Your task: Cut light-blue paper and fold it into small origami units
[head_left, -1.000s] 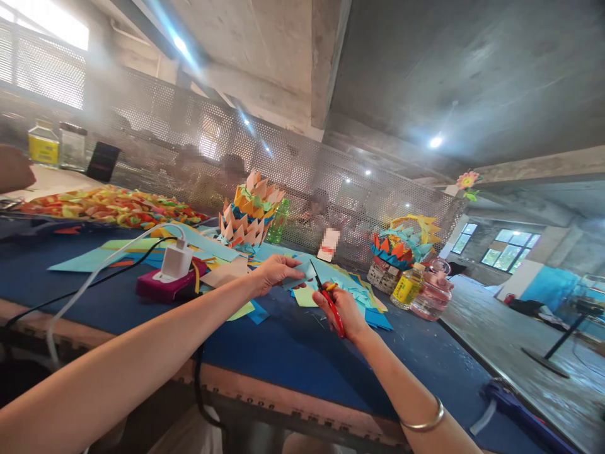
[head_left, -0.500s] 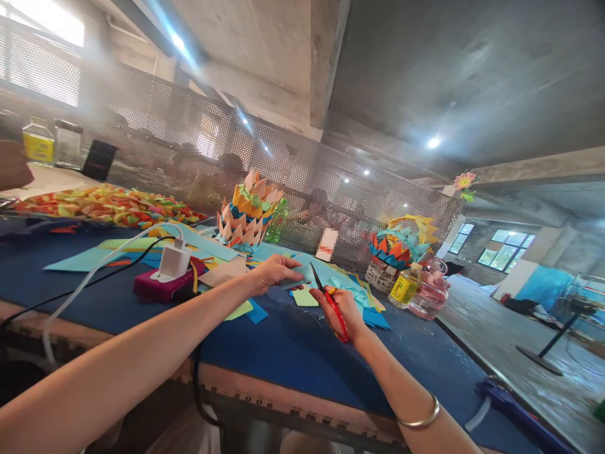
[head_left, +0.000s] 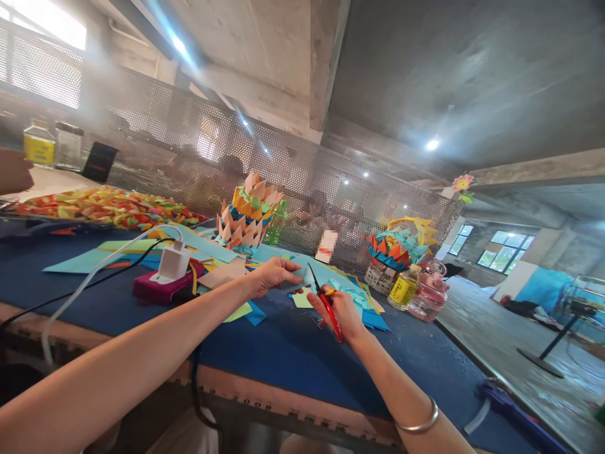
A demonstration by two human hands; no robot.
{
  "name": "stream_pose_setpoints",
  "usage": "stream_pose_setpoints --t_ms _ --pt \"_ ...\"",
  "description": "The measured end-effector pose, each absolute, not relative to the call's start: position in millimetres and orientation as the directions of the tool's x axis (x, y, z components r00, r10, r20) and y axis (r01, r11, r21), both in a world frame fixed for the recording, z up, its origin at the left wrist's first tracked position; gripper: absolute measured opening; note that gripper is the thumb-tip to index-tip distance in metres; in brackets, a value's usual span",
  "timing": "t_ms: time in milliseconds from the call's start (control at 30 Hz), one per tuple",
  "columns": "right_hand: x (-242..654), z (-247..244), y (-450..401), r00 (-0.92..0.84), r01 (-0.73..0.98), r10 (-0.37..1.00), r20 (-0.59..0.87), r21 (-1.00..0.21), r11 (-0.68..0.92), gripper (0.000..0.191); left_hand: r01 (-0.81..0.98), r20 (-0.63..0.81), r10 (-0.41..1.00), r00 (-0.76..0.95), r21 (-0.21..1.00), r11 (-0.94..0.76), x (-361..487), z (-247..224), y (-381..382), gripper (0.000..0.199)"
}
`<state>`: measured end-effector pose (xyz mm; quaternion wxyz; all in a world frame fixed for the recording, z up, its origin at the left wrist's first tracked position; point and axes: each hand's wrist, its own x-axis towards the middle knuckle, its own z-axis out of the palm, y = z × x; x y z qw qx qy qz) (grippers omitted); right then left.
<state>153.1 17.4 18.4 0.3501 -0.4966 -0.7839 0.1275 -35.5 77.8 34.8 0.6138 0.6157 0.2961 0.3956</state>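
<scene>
My left hand (head_left: 278,276) pinches a small piece of light blue paper (head_left: 302,277) above the table. Close by on its right, my right hand (head_left: 343,309) is closed round a pair of scissors (head_left: 333,315) with red handles. The dark blades point up and away, right beside the paper's edge; whether they touch it I cannot tell. Under and behind both hands lie loose sheets and cut pieces of blue, yellow and green paper (head_left: 302,300). A pile of cut light blue pieces (head_left: 352,291) is just beyond my right hand.
Left stands a magenta power strip (head_left: 151,287) with a white charger (head_left: 172,261) and cables. Folded-paper baskets (head_left: 243,227) are behind, a yellow-labelled bottle (head_left: 404,288) and pink bottle (head_left: 429,296) to the right. A purple glue gun (head_left: 515,413) lies near the right edge. Another person's hand (head_left: 14,171) shows far left.
The scissors and my right hand have shifted very slightly left, toward the paper. My left hand keeps its pinch on the paper, with only a small turn of the fingers.
</scene>
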Motion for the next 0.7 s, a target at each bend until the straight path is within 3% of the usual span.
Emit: stream_pose_setpoints --t_ms 367,700 --pt "151.2 20.3 13.1 -0.255 0.616 0.893 0.371 -0.649 0.446 0.036 -0.066 0.116 0.821 0.559 0.993 -0.095 -35.5 31.2 80.0 0.034" --pt "152.8 17.8 15.3 -0.249 0.632 0.893 0.375 -0.635 0.443 0.035 -0.077 0.116 0.818 0.563 0.993 -0.088 -35.8 28.9 82.3 0.033"
